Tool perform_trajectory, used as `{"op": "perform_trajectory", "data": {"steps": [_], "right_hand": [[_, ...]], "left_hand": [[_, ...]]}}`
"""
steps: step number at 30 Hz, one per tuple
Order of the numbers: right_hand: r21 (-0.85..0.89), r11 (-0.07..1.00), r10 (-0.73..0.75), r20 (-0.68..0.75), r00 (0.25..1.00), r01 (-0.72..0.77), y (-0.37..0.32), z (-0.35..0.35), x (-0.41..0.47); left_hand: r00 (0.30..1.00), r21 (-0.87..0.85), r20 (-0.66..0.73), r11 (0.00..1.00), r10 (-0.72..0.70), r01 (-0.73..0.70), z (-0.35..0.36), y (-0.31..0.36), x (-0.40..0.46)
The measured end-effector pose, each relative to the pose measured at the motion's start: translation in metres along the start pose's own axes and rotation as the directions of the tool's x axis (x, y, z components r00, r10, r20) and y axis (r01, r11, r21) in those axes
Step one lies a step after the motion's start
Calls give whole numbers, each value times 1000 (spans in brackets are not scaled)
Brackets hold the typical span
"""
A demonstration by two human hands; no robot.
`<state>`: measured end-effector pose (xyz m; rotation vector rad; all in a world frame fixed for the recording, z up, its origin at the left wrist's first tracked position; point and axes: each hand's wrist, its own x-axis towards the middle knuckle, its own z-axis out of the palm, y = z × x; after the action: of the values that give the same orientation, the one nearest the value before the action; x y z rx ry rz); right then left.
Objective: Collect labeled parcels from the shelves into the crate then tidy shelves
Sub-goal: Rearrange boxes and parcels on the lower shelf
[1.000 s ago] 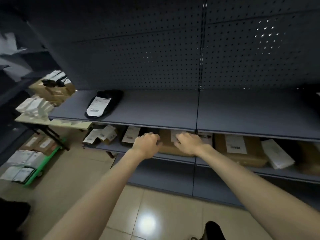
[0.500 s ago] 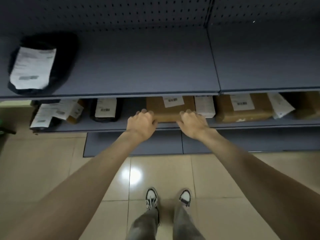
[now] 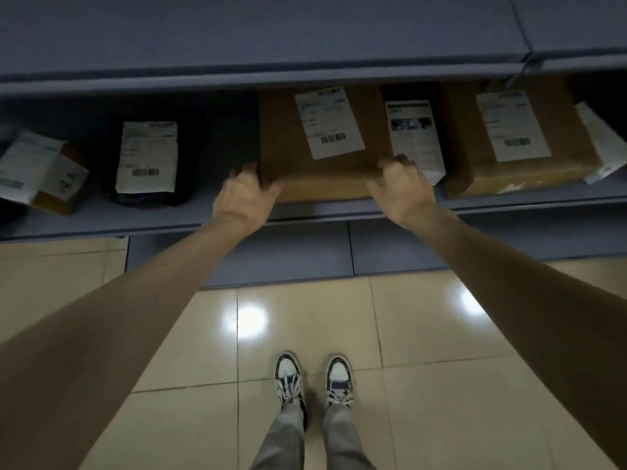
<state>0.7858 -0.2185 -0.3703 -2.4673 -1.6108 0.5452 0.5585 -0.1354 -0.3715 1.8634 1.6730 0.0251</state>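
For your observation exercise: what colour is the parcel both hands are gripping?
Brown cardboard box with a white label, seen in the head view.

Both arms bare to the frame edge: no sleeves, watch, rings or gloves on left hand or right hand. Light grey trousers, loose legs bunching at the ankles. Low-top sneakers: white toe caps, dark patterned side panels, white laces, white soles. Nothing else of the body in view.

A brown cardboard parcel with a white barcode label lies flat at the front of the lower shelf.
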Motion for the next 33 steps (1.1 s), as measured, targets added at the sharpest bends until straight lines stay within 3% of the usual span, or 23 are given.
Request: {"op": "perform_trajectory", "data": {"steps": [4, 11, 15, 26, 29, 33], "right_hand": [[-2, 997, 78, -62, 995, -78, 11, 16, 24], [395, 893, 233, 0, 972, -214, 26, 35, 64], [390, 898, 230, -24, 973, -203, 32, 45, 66], [592, 795, 221, -80, 972, -132, 26, 51, 24], [694, 713, 242, -104, 965, -104, 27, 65, -3], [847, 516, 272, -21, 962, -128, 32, 82, -30]], "left_hand": [[997, -171, 38, 983, -63, 69, 13, -3, 25], [992, -418, 83, 900, -96, 122, 35, -17, 58], [995, -572, 81, 816, -54, 91, 49, -24, 56], [998, -599, -11, 799, -68, 48, 57, -38, 22], [998, -636, -30, 772, -49, 19, 62, -50, 0], [998, -698, -46, 716, -42, -2, 67, -59, -31]]}}
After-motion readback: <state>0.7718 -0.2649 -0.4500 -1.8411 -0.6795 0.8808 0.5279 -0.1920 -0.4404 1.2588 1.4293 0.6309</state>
